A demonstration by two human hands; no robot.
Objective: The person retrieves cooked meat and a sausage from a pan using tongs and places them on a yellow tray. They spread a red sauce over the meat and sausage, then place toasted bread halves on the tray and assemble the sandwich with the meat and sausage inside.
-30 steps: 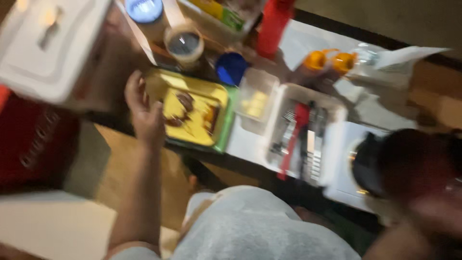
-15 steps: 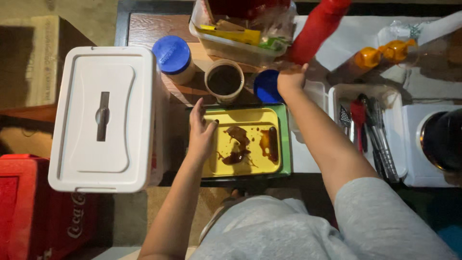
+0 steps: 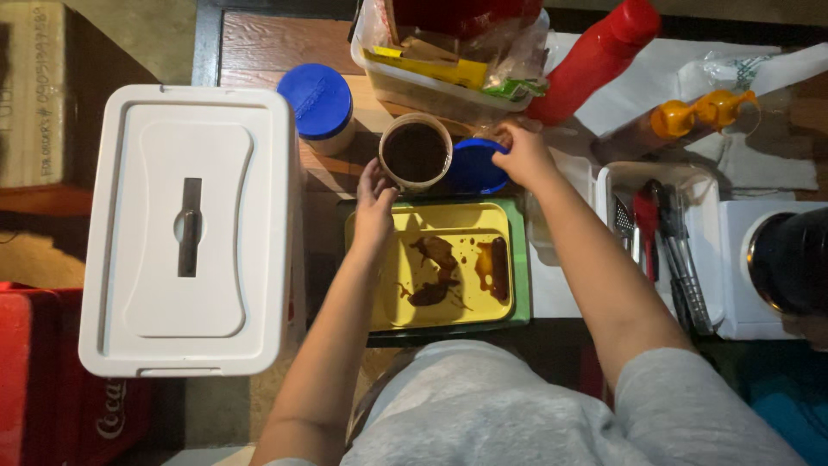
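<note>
Two hands were at work over the counter. Our left hand (image 3: 373, 200) curled loosely around the near-left side of the cup (image 3: 416, 153), fingers touching its wall but not fully closed on it. Our right hand (image 3: 523, 155) pinched the far-right edge of the blue lid (image 3: 474, 168), which lay flat just right of the cup.

The cup stood open, just beyond the far edge of the yellow tray (image 3: 448, 263), and was filled nearly to the brim with dark brown sauce; the lid was off it and not yet lifted clear of the counter. The tray carried brown smears and puddles.

Farther out, a blue-capped jar (image 3: 321, 105) stood left of the cup, a white cooler (image 3: 185, 233) lay at the far left, a red bottle (image 3: 595, 60) leaned beyond the lid, and tongs (image 3: 668, 250) sat in a bin on the right.
</note>
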